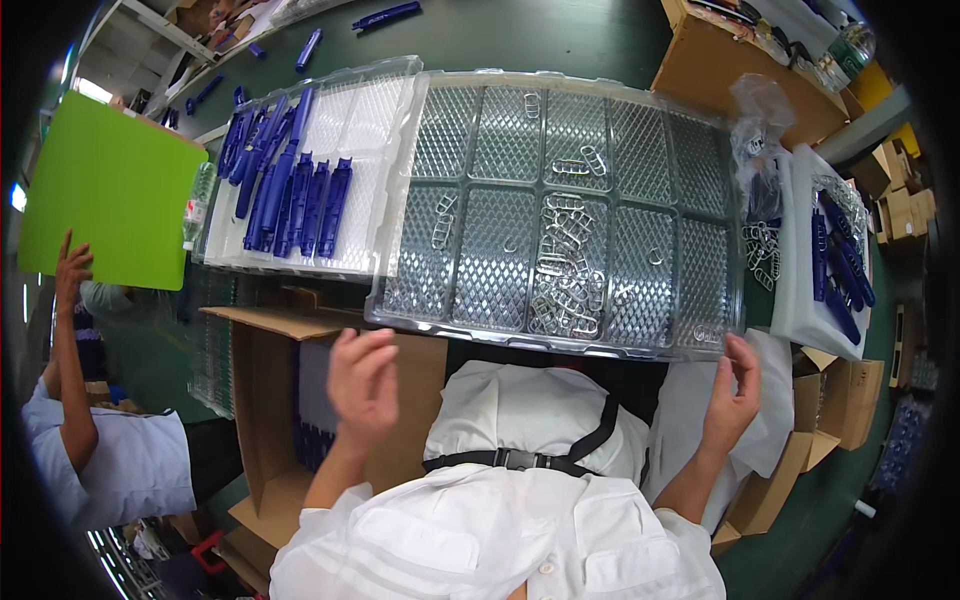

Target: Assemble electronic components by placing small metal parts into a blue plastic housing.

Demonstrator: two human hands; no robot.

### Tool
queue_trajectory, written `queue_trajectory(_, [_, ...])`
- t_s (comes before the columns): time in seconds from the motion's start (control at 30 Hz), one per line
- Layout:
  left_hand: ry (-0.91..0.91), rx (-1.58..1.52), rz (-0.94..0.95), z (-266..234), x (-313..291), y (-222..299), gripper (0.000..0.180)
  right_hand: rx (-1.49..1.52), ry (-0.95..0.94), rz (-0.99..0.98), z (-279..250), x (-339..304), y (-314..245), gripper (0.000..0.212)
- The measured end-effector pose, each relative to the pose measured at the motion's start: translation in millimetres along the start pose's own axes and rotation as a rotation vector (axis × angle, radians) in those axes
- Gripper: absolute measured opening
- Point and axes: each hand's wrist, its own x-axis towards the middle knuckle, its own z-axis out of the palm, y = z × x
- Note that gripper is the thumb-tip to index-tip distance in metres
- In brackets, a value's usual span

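In front of me lies a clear plastic compartment tray with a ridged bottom. Small shiny oval metal clips are piled in its middle front compartment, and a few lie in others. My left hand hovers by the tray's near left corner, its fingers loosely bent and nothing visible in them. At the near right corner is my right hand, fingers bent and apart, close to the rim; I see nothing held there either. Long blue plastic parts lie in a second clear tray on the left.
An open cardboard box stands below the left tray. On the right are a white foam tray with blue parts and a clear bag. Another person reaches toward a green board at left, near a plastic bottle.
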Motion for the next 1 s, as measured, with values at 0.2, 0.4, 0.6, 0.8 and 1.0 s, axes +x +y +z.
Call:
queue_trajectory(0.2, [-0.049,-0.009,0.021,21,2,-8,0.026,-0.12,-0.071,-0.295,44,-3,-64,0.019])
queue_trajectory(0.4, [0.424,-0.047,-0.684,-51,-95,-118,0.018,-0.38,-0.59,-0.688,126,31,-107,0.018])
queue_trajectory(0.6, [0.447,0.402,-0.977,-116,-297,-187,0.022,-0.576,-0.613,-0.841,145,46,-82,0.021])
queue_trajectory(0.8, [-0.114,0.506,-1.536,-111,-493,-201,0.035,-0.624,-0.667,-0.587,158,70,-59,0.029])
queue_trajectory(1.0, [-0.371,0.72,-1.371,-84,-515,-211,0.035,-0.382,-0.65,-0.407,141,88,-57,0.039])
